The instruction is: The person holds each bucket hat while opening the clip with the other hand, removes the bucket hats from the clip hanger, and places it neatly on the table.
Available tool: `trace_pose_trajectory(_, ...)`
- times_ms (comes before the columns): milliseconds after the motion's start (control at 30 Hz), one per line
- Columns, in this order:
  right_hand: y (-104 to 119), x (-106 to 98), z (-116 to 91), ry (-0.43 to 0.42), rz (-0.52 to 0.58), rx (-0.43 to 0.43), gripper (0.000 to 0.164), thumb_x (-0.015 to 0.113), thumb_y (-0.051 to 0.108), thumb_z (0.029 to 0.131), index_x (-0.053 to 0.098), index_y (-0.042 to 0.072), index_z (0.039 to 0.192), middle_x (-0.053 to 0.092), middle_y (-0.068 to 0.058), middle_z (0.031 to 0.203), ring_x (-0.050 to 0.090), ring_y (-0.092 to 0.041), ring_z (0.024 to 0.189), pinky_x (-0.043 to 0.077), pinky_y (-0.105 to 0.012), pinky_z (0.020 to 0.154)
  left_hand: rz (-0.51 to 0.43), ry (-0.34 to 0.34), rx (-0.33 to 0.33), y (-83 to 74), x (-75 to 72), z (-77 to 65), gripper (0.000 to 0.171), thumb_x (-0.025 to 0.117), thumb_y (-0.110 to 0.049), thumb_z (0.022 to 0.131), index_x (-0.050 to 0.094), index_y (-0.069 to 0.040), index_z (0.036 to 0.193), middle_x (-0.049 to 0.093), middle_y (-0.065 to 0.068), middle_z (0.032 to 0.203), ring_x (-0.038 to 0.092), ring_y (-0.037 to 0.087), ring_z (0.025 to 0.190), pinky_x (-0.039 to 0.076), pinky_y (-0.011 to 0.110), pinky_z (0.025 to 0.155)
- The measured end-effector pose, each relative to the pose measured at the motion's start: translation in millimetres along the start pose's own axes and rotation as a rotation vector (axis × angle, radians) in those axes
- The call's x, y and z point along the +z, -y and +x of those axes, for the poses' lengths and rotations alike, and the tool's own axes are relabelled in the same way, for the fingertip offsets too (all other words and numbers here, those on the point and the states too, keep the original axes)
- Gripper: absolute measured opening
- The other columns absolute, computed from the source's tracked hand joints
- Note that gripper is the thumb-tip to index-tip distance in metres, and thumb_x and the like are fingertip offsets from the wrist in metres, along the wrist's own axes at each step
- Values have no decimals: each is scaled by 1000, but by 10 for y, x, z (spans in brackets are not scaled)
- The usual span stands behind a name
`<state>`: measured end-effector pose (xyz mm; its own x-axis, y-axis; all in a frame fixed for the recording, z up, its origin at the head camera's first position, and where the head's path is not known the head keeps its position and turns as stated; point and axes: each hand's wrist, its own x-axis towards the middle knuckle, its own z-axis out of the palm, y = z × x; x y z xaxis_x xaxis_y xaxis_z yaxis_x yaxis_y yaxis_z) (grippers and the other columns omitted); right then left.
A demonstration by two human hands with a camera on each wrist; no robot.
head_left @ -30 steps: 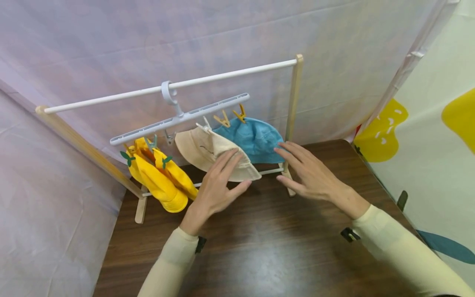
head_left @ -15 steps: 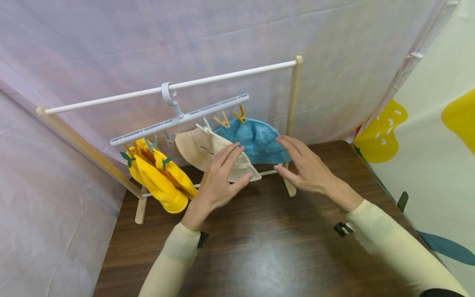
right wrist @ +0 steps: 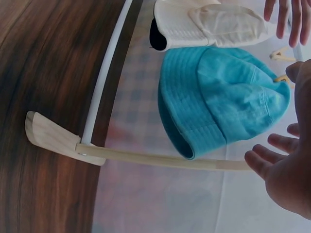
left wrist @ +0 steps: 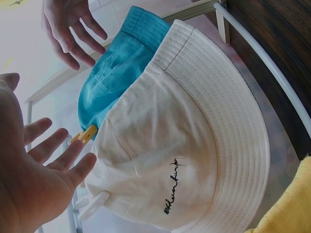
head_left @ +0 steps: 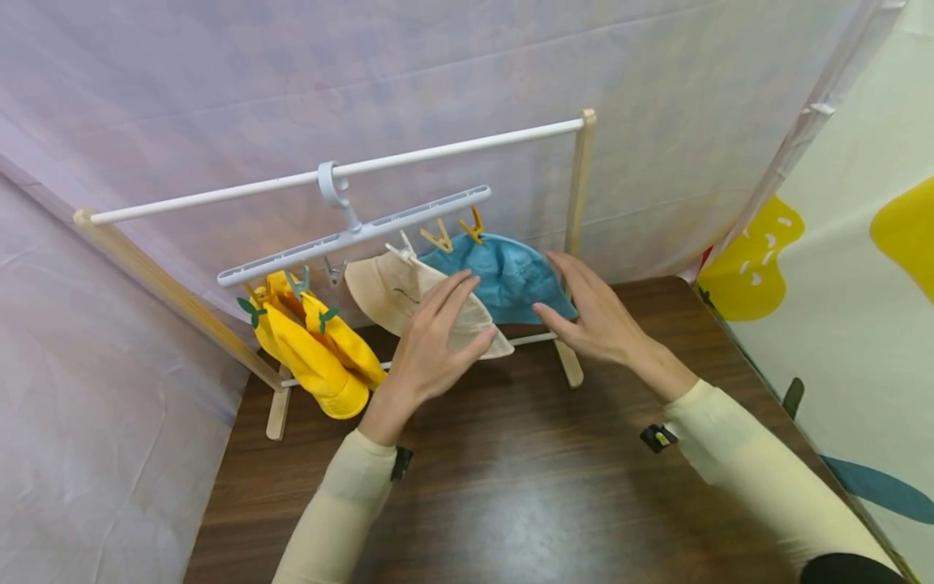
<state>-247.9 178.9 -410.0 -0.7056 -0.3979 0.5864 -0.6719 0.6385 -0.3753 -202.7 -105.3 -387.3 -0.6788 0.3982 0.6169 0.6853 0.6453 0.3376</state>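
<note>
Two bucket hats hang side by side from clothespins: a cream one (head_left: 383, 292) with black script and a blue one (head_left: 503, 276) behind it to the right. My left hand (head_left: 430, 349) is held in front of the cream hat, fingers extended and thumb apart. In the left wrist view there is a gap between the fingers (left wrist: 73, 160) and the cloth. By the right side of the blue hat is my right hand (head_left: 598, 312), its fingers spread; the right wrist view shows it beside the hat with nothing gripped. A yellow hat (head_left: 314, 349) with green leaves hangs at left.
The pale hanger (head_left: 357, 231) hooks over the white rail (head_left: 452, 148) of a wooden-ended rack (head_left: 580, 186). A spare metal clip (head_left: 334, 272) dangles between the yellow and cream hats. The rack stands on a brown table (head_left: 503, 487) before a cloth backdrop.
My right hand has shifted left and slightly up along the blue hat's edge. My left hand has barely moved, rising a little in front of the cream hat.
</note>
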Motion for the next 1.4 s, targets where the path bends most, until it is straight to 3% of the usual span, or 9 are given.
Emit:
trace_pose_trajectory(400, -10, 67, 152, -5, 44, 90, 72, 72, 31, 96, 42, -1, 153, 57, -25, 146, 60, -41, 129, 49, -58, 108, 19, -17, -10, -8, -37, 61, 68, 62, -49, 97, 49, -14, 154, 49, 6, 161, 49, 26, 148, 40, 45, 123)
trace_pose_trajectory(733, -10, 133, 224, -77, 59, 45, 51, 76, 20, 93, 59, -4, 134, 70, -19, 109, 68, -31, 95, 59, -48, 82, 38, -56, -32, -23, -61, 116, 68, 62, -49, 96, 51, -11, 151, 53, 8, 157, 54, 27, 143, 43, 42, 121)
trace_pose_trajectory(1100, 34, 197, 252, -99, 60, 0, 31, 77, 16, 93, 68, -2, 116, 72, -16, 101, 68, -27, 84, 59, -45, 71, 44, -127, -51, -46, -76, 186, 65, 64, -47, 96, 54, -12, 149, 62, 8, 149, 60, 27, 136, 48, 41, 116)
trace_pose_trajectory(1400, 71, 247, 225, -110, 61, -11, 19, 75, 16, 94, 70, 0, 105, 67, -9, 85, 58, -19, 72, 45, -31, 63, 82, -202, -105, -63, -62, 275, 58, 64, -46, 95, 61, -12, 142, 69, 8, 139, 67, 26, 125, 54, 41, 106)
